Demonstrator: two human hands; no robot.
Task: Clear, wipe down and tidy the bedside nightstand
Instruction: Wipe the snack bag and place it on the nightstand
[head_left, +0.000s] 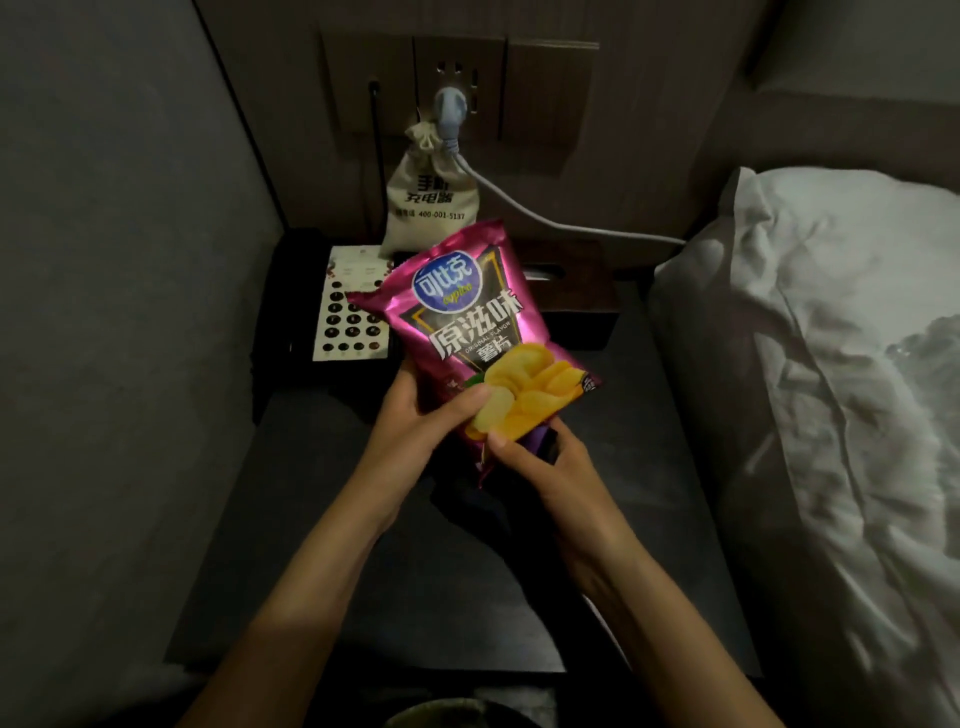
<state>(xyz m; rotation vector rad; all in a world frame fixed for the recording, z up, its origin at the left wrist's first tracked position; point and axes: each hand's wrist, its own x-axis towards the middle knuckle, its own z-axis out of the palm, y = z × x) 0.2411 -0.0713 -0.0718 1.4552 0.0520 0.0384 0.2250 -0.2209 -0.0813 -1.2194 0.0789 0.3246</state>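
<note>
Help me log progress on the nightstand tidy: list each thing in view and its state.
chip bag: lifted, held by both hands
left hand: gripping bag's lower left
right hand: pinching bag's bottom corner
cloth pouch: upright, drawstring tied
plug: in wall socket
telephone: on nightstand
tissue box: behind bag
pillow: rumpled

Chip bag (470, 332) above the nightstand (649, 415); phone (353, 306) back left, cloth pouch (428, 195) behind, bed (831, 364) right

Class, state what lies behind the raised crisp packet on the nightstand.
Behind the crisp packet: a telephone, a cloth pouch and a dark tissue box, each partly covered. Anything else behind it is hidden.
</note>
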